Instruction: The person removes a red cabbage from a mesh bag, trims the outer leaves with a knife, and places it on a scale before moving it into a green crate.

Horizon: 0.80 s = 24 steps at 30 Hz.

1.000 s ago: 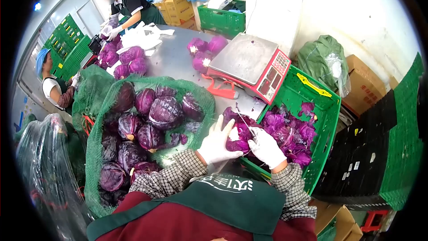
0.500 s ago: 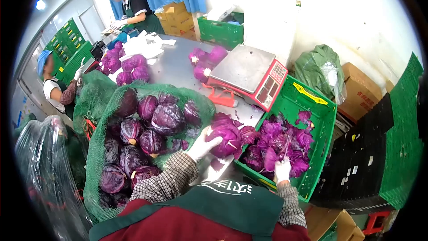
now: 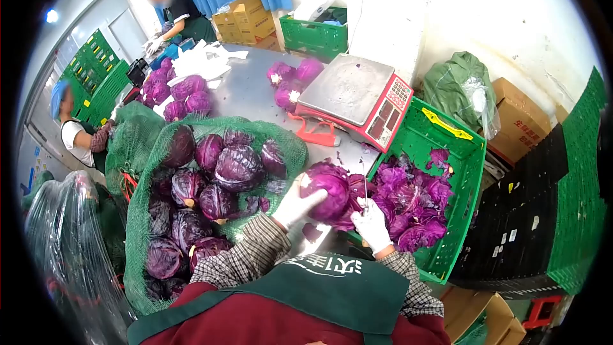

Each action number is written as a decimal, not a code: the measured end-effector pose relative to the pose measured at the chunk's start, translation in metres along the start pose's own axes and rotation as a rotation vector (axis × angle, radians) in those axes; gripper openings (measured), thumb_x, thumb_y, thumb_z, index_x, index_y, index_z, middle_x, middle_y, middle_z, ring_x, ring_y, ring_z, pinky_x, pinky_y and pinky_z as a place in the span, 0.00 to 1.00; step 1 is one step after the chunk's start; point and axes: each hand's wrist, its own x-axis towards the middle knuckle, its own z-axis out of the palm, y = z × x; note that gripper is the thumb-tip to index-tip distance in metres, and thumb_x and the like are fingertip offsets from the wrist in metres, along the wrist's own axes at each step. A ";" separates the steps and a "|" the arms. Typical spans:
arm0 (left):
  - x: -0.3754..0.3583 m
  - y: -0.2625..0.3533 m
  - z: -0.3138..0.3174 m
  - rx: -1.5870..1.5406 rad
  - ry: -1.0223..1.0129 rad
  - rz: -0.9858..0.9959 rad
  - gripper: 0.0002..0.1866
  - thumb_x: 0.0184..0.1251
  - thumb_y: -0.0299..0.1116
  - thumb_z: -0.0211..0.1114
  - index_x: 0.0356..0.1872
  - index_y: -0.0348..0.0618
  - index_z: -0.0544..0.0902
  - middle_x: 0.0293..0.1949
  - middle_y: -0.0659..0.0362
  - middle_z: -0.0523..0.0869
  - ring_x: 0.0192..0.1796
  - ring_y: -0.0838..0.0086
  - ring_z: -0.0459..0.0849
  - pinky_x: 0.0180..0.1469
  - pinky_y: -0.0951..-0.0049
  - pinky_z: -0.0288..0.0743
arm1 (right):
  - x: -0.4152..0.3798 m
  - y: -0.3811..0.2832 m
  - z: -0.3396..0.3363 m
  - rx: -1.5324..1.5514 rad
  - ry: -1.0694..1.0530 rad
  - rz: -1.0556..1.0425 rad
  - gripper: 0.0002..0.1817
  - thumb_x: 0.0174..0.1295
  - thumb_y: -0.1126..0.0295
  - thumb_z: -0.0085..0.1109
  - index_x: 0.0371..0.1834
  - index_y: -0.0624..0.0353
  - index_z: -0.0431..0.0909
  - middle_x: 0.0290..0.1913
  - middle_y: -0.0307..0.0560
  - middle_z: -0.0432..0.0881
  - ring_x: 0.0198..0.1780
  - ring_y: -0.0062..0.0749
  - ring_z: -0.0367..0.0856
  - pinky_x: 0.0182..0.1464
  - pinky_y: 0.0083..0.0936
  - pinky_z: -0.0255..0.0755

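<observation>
A mesh sack (image 3: 137, 230) full of cabbages lies on the near left. To its right, at the tabletop's (image 3: 252, 92) near edge, the hands hold a cabbage (image 3: 329, 195) beside a crate (image 3: 463, 153) of leaf trimmings on the right. A scale (image 3: 354, 92) sits on the tabletop behind them, with loose cabbage heads (image 3: 290, 80) farther back.

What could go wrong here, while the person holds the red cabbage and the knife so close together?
1. The knife in the right hand points up right beside the left hand gripping the red cabbage; a slip might cut the glove.
2. The cabbage is held over the table edge next to the green crate; it may drop among the trimmed leaves.
</observation>
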 end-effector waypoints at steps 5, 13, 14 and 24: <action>0.006 0.066 -0.027 -0.428 -0.152 -0.499 0.31 0.64 0.43 0.68 0.65 0.40 0.70 0.59 0.55 0.79 0.58 0.69 0.81 0.58 0.68 0.78 | -0.026 0.061 -0.056 0.632 0.197 0.371 0.10 0.62 0.81 0.50 0.45 0.57 0.74 0.27 0.32 0.71 0.18 0.15 0.67 0.18 0.15 0.65; 0.014 0.096 -0.012 0.800 -0.654 0.301 0.62 0.44 0.50 0.79 0.75 0.33 0.49 0.74 0.34 0.51 0.78 0.49 0.52 0.77 0.61 0.49 | 0.007 -0.103 -0.057 0.281 0.035 0.368 0.37 0.64 0.70 0.64 0.75 0.60 0.57 0.50 0.46 0.79 0.23 0.15 0.70 0.23 0.13 0.68; 0.015 0.090 -0.012 0.761 -0.651 0.302 0.63 0.44 0.50 0.79 0.75 0.31 0.49 0.74 0.34 0.52 0.77 0.49 0.52 0.77 0.61 0.49 | 0.005 -0.097 -0.047 0.220 -0.004 0.269 0.35 0.65 0.70 0.63 0.74 0.61 0.58 0.51 0.46 0.79 0.23 0.14 0.69 0.22 0.13 0.67; -0.022 0.096 0.040 0.948 -0.233 0.276 0.64 0.36 0.62 0.77 0.72 0.32 0.56 0.66 0.36 0.62 0.67 0.42 0.64 0.69 0.53 0.63 | -0.007 -0.102 -0.044 -0.431 -0.236 -0.169 0.25 0.73 0.70 0.43 0.67 0.79 0.60 0.66 0.77 0.65 0.65 0.62 0.69 0.69 0.40 0.63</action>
